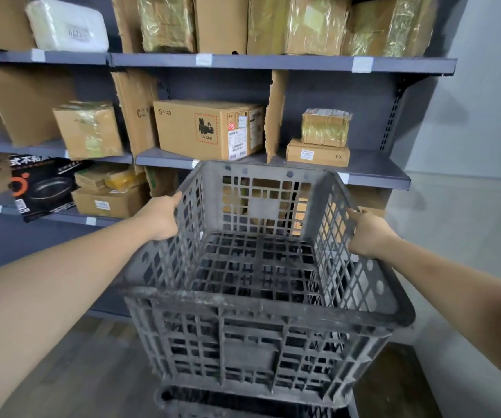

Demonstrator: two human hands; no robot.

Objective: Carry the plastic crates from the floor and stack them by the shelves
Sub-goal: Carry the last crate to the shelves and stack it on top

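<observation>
Crate, plastic, dark grey [261,267]: 1 unit, lattice walls and lattice floor, open top, nothing inside. Held up in front of the shelving, tilted so the near wall sits low and the far rim reaches the level of the middle shelf edge. Its base sits just above the rim of a 2nd dark crate [243,402], seen only as a strip at the near bottom edge; whether the 2 touch cannot be told.

Shelving, dark grey metal [273,62]: 3 levels visible, white tape tags on the front edges, torn cardboard dividers between bays.

Left hand [160,217]: grips the crate's left rim toward the far corner, fingers curled over the top edge, forearm bare.

Right hand [368,233]: grips the crate's right rim, fingers wrapped over the edge and partly hidden inside the wall, forearm bare.

Shelf stock, middle level: PICO carton [201,128] marked UN 3481, centre; taped carton [89,129] at left; small wrapped parcel [325,126] resting on a flat carton [318,153] at right.

Shelf stock, lower left: black frying-pan box [42,185].

Shelf stock, top level: white padded package [68,25] labelled 1270, far left.
</observation>
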